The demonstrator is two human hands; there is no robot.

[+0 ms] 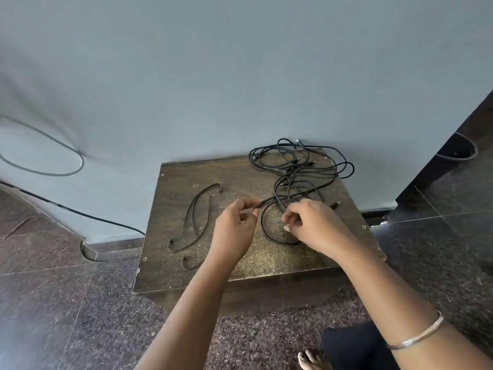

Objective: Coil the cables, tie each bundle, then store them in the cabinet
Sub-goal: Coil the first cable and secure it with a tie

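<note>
Left hand (236, 222) and right hand (310, 222) each pinch the black cable (264, 225), its end pointing left.

Tangled cables (298, 166) piled at the tabletop's (240, 268) back right, loose ties (194, 217) lying left, wall (240, 76) right behind

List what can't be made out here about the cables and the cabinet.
- Cabinet: none in the head view.
- Cable tangle: strands overlap, so the count is unclear.
- Right hand: its curled fingers hide any grip on the cable.
- Left hand: the cable end it pinches is too small to identify.
</note>
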